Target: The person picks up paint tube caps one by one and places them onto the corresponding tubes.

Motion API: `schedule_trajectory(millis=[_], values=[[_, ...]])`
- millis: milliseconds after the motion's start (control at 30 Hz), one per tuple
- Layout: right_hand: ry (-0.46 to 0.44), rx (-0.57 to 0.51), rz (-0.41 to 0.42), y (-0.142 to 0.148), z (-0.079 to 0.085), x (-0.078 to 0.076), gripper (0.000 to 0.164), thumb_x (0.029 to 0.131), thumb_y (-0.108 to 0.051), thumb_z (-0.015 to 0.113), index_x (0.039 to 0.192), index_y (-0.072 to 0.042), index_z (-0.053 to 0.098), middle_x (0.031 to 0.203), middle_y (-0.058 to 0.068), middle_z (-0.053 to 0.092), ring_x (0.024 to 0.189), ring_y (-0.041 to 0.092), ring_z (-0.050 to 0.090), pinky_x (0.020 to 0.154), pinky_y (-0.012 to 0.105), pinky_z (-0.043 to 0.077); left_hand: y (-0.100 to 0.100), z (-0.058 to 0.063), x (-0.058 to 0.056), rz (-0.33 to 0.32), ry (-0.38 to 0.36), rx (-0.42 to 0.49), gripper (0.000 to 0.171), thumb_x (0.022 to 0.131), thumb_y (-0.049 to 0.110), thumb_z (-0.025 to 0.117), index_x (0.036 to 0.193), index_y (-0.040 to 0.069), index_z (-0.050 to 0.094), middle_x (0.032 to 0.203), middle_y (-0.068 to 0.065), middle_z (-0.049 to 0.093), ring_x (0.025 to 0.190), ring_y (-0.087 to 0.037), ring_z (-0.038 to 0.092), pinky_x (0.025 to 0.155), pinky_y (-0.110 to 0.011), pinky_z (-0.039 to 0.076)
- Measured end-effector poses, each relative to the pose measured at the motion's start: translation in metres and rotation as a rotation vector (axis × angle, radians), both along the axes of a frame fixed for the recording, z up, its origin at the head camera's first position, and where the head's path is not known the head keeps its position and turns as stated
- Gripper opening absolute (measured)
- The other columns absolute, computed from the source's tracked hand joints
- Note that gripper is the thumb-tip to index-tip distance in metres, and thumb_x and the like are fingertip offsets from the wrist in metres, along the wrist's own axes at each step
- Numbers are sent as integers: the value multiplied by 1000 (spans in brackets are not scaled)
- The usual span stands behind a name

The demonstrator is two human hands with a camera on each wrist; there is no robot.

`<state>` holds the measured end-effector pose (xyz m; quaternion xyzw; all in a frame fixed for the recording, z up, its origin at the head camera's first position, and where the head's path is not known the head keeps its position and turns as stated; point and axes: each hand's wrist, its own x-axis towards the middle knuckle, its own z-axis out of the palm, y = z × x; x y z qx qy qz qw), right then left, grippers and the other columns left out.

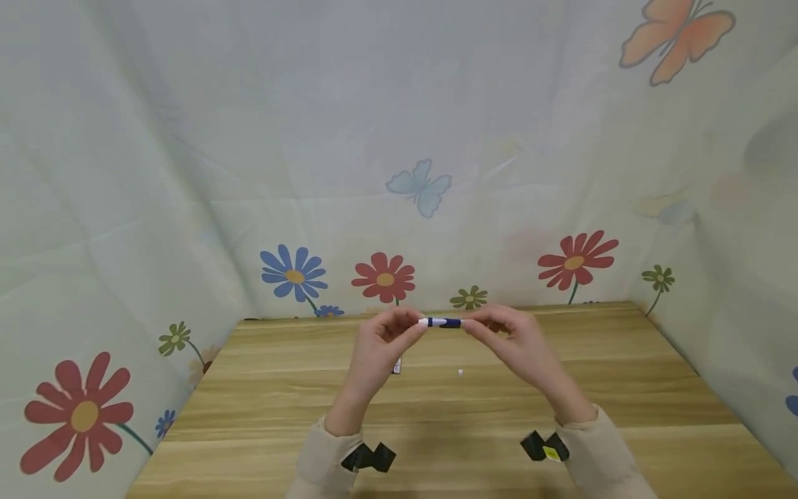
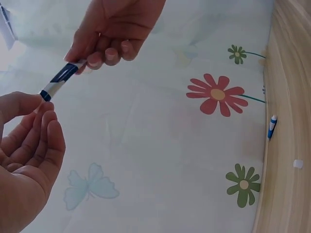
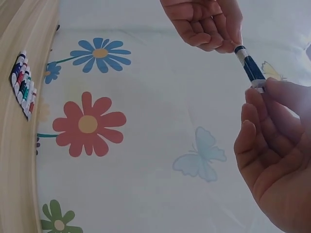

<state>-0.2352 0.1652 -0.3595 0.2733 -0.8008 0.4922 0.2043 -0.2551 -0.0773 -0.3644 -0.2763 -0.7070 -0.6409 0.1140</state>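
A short marker (image 1: 444,322), white and dark blue, is held level above the table between both hands. My left hand (image 1: 382,346) pinches its white end between thumb and forefinger. At the dark blue end, my right hand (image 1: 514,343) pinches the tip the same way. The left wrist view shows the marker (image 2: 59,81) with the fingertips covering both ends. In the right wrist view the right hand (image 3: 277,150) has its other fingers loosely bent below the marker (image 3: 250,65).
On the wooden table (image 1: 280,395) lies a small white piece (image 1: 460,372). A row of several coloured markers (image 3: 23,85) lies near the back edge, mostly behind the left hand in the head view. Another blue-and-white marker (image 2: 273,127) rests by that edge. Flowered cloth (image 1: 312,138) hangs behind.
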Motion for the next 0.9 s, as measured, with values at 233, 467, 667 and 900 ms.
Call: schedule_trajectory(millis=[233,467,667,900], values=[[-166,-64,114,1,-2,-4,15,104,-17,58,99,-9,70,84,4,62,72,21,56,65,29,50,1,0,1,-32,22,-45,12,94,14,73,103,5,72,94,-6,69,80,-19,60,71,-26,50],[-219,-75,190,-1,-2,-4,21,107,-15,52,92,-6,65,79,7,57,70,22,54,67,30,47,3,2,4,-40,28,-59,13,95,12,71,105,4,71,96,-8,69,84,-20,61,74,-27,51],[-244,-15,163,-1,-3,-5,24,108,-23,49,102,-9,67,81,5,60,73,24,57,66,29,48,1,2,5,0,17,-47,14,95,12,72,105,3,71,97,-10,69,83,-21,60,74,-25,52],[-5,-17,69,3,-8,-4,29,97,-10,68,126,-14,64,96,-2,64,80,16,60,70,29,53,-2,1,2,32,0,-21,16,95,17,72,107,6,70,99,-8,68,83,-22,59,74,-25,52]])
